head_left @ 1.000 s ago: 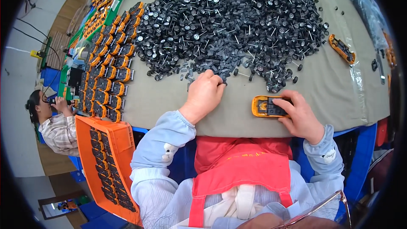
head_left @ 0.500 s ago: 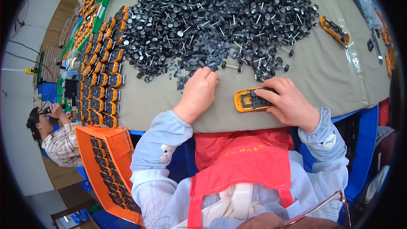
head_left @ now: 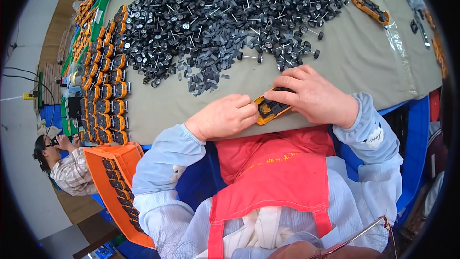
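Over the near part of the table, my right hand (head_left: 314, 95) grips an orange toy car body (head_left: 271, 111), its black inner side facing up. The car lies at a slant, its left end lower. At that end, my left hand (head_left: 226, 116) has its fingers pinched together against the car. Whatever those fingertips hold, if anything, is hidden. Beyond my hands spreads a heap of small black wheels on metal axles (head_left: 165, 31), with small dark grey blocks (head_left: 203, 74) among them and along its near edge.
Rows of orange car bodies with wheels (head_left: 103, 105) line the table's left side. An orange crate (head_left: 127, 156) with more stands near left. One car body (head_left: 370, 8) lies far right on the cloth-covered table (head_left: 364, 62). Another person (head_left: 69, 168) sits at far left.
My left hand has come from the edge of the grey blocks down to the car's left end. My right hand has tilted the car and brought it slightly left. The whole view has shifted a little.
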`<action>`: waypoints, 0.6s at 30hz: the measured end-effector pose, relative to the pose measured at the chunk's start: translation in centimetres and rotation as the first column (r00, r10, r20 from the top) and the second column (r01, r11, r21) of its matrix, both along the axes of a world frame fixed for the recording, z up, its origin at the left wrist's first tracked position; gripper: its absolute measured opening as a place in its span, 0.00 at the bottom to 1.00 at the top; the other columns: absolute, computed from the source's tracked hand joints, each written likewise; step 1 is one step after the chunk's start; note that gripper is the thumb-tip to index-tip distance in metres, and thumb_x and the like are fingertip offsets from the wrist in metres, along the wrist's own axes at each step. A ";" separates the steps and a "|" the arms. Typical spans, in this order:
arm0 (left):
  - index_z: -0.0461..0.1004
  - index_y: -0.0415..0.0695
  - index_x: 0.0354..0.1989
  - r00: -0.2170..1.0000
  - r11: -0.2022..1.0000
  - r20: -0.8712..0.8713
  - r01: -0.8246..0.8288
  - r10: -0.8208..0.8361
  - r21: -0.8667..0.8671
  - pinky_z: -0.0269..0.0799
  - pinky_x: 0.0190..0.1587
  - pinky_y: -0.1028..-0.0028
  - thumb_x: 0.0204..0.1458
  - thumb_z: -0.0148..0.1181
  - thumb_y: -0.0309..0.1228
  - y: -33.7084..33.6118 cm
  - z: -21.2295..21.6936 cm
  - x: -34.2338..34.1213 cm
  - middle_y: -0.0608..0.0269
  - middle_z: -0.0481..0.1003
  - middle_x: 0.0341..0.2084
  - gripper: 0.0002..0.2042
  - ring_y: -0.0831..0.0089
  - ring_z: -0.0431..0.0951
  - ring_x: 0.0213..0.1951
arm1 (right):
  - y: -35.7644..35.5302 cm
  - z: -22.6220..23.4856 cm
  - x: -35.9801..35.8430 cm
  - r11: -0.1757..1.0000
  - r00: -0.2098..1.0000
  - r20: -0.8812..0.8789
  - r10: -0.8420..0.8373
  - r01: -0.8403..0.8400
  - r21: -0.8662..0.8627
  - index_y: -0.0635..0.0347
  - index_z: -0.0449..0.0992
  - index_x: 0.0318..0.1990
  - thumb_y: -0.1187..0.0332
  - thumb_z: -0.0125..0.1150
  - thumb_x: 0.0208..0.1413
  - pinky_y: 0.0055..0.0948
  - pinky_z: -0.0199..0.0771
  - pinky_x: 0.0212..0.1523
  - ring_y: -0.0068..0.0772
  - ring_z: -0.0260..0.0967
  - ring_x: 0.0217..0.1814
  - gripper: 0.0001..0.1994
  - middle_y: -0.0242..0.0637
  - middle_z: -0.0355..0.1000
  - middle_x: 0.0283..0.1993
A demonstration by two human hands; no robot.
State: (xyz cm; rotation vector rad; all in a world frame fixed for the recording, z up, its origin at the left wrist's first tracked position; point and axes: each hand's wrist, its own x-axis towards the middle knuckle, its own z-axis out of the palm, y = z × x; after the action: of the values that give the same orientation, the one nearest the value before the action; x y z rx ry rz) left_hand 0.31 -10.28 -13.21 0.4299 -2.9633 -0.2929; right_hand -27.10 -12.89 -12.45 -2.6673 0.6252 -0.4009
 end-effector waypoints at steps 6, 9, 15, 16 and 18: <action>0.75 0.41 0.37 0.997 0.998 0.048 0.053 -0.055 0.041 0.73 0.37 0.71 0.42 0.58 0.29 -1.1 0.0 -0.8 0.64 0.69 0.32 0.12 0.68 0.71 0.35 | -0.8 0.1 -0.1 0.999 0.999 -0.014 0.041 -0.040 0.029 0.50 0.72 0.58 0.72 0.69 0.41 0.40 0.62 0.57 0.40 0.65 0.59 0.30 0.35 0.70 0.54; 0.75 0.40 0.36 0.997 0.996 0.033 0.069 -0.070 0.050 0.73 0.38 0.70 0.42 0.57 0.29 -1.4 0.1 -0.7 0.64 0.69 0.32 0.11 0.68 0.71 0.35 | -0.9 0.2 -0.4 0.999 0.999 -0.017 0.031 -0.031 0.018 0.50 0.72 0.57 0.71 0.69 0.41 0.40 0.62 0.56 0.39 0.66 0.59 0.30 0.35 0.70 0.54; 0.74 0.39 0.35 0.981 0.993 0.157 0.116 -0.114 0.000 0.74 0.37 0.71 0.42 0.57 0.29 0.4 1.4 -0.4 0.62 0.71 0.33 0.11 0.67 0.72 0.35 | -0.5 -0.4 0.0 1.000 0.999 -0.035 0.022 -0.022 -0.017 0.52 0.72 0.57 0.69 0.69 0.42 0.38 0.62 0.54 0.36 0.67 0.58 0.29 0.35 0.70 0.54; 0.74 0.39 0.35 0.982 0.991 0.140 0.133 -0.128 -0.027 0.74 0.37 0.71 0.42 0.57 0.29 0.6 1.3 -0.5 0.62 0.71 0.33 0.11 0.67 0.72 0.35 | -0.2 -0.6 0.1 1.000 1.000 -0.027 0.015 -0.016 -0.009 0.52 0.72 0.56 0.69 0.68 0.43 0.38 0.63 0.55 0.37 0.67 0.58 0.28 0.35 0.70 0.54; 0.74 0.39 0.35 0.991 0.997 0.105 0.080 -0.079 -0.007 0.75 0.35 0.71 0.43 0.57 0.28 1.2 0.9 0.2 0.61 0.72 0.35 0.10 0.66 0.74 0.35 | -0.1 -0.6 0.5 1.000 1.000 0.012 0.027 -0.027 0.016 0.54 0.73 0.55 0.69 0.68 0.44 0.40 0.63 0.56 0.39 0.67 0.58 0.26 0.36 0.69 0.54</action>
State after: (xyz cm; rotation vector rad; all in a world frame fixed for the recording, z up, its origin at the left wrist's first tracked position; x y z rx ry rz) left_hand 0.51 -9.08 -12.34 0.3367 -3.0880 -0.2699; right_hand -26.57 -12.97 -13.02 -2.6532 0.5860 -0.4026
